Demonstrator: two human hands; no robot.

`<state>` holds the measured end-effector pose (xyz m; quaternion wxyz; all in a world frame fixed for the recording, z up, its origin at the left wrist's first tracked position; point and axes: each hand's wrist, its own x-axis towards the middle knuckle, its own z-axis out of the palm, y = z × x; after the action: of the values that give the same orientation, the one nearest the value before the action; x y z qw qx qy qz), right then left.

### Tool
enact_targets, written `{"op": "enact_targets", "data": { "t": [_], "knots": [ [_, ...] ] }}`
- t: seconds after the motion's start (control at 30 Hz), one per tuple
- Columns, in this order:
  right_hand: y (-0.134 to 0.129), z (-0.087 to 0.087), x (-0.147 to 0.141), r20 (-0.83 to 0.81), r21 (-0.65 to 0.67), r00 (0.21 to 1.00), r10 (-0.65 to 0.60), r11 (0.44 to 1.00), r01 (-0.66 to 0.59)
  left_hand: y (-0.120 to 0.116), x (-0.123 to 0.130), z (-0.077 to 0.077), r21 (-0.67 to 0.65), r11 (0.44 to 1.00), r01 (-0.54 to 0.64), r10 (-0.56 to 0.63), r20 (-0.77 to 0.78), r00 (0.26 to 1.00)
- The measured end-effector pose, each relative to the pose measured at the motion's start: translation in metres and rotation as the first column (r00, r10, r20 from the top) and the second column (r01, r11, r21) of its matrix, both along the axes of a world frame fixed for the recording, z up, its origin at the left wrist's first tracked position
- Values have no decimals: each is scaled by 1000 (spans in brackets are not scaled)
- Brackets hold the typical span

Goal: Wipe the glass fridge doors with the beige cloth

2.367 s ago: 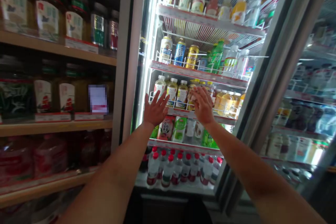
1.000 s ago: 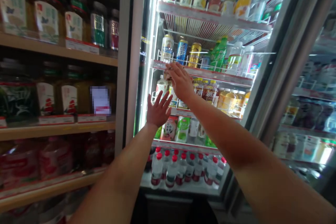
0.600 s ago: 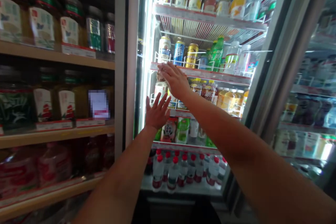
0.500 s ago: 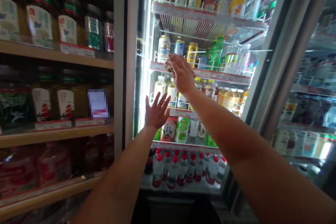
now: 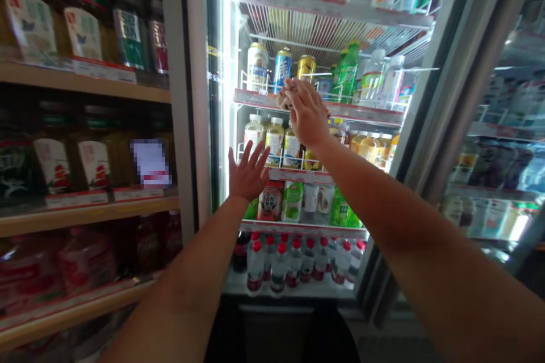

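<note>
A lit drinks fridge with a glass door [image 5: 340, 176] stands in front of me, its shelves lined with bottles and cans. My right hand [image 5: 310, 116] is closed over a crumpled, light brownish cloth [image 5: 286, 96], held flat at the glass in front of the can shelf. Part of the cloth is hidden under the palm. Lower and to the left, my left hand [image 5: 249, 173] has its fingers spread, palm toward the glass, and holds nothing. Whether its palm touches the glass I cannot tell. Behind the hands show a blue can [image 5: 281, 70] and a green bottle [image 5: 348, 72].
Wooden shelves [image 5: 85, 212] with big bottles and price tags run along the left. A metal door frame [image 5: 464, 119] rises on the right, with another fridge of drinks [image 5: 489, 176] beyond it. Red-capped bottles [image 5: 279, 269] fill the fridge's bottom.
My right hand and the cloth have moved to the right across the glass. My left hand keeps its spread pose. The view has shifted slightly, so shelves sit a little higher and further left.
</note>
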<state>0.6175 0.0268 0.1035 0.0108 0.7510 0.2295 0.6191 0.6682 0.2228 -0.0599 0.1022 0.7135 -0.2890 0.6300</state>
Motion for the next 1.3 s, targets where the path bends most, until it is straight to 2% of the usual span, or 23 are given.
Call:
{"op": "enact_targets", "data": {
  "t": [0.1, 0.17, 0.27, 0.33, 0.4, 0.5, 0.6, 0.67, 0.73, 0.8, 0.87, 0.93, 1.03, 1.17, 1.23, 1.3],
  "knots": [
    [-6, -13, -5, -15, -97, 1000, 3, 995, -5, 0, 0, 0, 5, 1000, -4, 4, -1, 1000],
    [-12, -9, -6, -29, -124, 999, 13, 992, -16, 0, 0, 0, 9, 1000, -9, 9, 6, 1000],
    [-27, 6, -3, -5, -33, 1000, 25, 999, -25, 0, 1, -1, 6, 1000, -9, 9, 6, 1000],
    [-37, 9, -2, 30, 45, 999, 20, 999, -21, 0, 2, -1, -6, 1000, -2, 2, -8, 1000],
    [-46, 1, -5, 37, 62, 999, 4, 998, -6, 0, 3, -1, -5, 1000, 6, -6, -13, 1000],
    [-57, -15, -15, 0, -17, 999, -32, 999, 32, 1, 4, -1, 1, 1000, 6, -6, -8, 1000],
    [-70, -14, -23, -15, -76, 999, -52, 996, 51, 1, 4, 0, -6, 1000, 10, -10, -12, 1000],
    [-83, -4, -24, 16, -6, 998, -57, 998, 57, 1, 4, 0, -8, 1000, 13, -13, -15, 1000],
    [-98, 4, -23, 65, 123, 995, -75, 990, 67, 1, 4, 0, -8, 1000, 12, -12, -18, 1000],
    [-112, 2, -23, 97, 217, 991, -96, 973, 74, 1, 4, 0, -2, 1000, 7, -7, -17, 1000],
    [-124, -8, -27, 90, 223, 991, -96, 972, 74, 1, 5, -1, 7, 1000, -2, 2, 1, 1000],
    [-133, -20, -31, 58, 161, 995, -82, 984, 71, 1, 5, -1, 14, 1000, -15, 14, 32, 999],
    [-146, -20, -35, 44, 112, 995, -91, 990, 86, 1, 5, -1, 15, 1000, -26, 25, 64, 998],
    [-165, -6, -33, 128, 286, 980, -153, 952, 111, 0, 5, 0, 2, 1000, -20, 20, 25, 999],
    [-172, -9, -34, 137, 327, 976, -172, 937, 120, 0, 5, 0, -11, 1000, -7, 7, -21, 1000],
    [-176, -20, -36, 114, 311, 978, -174, 941, 132, 0, 4, 0, -26, 1000, 3, -5, -59, 998]
  ]
}}
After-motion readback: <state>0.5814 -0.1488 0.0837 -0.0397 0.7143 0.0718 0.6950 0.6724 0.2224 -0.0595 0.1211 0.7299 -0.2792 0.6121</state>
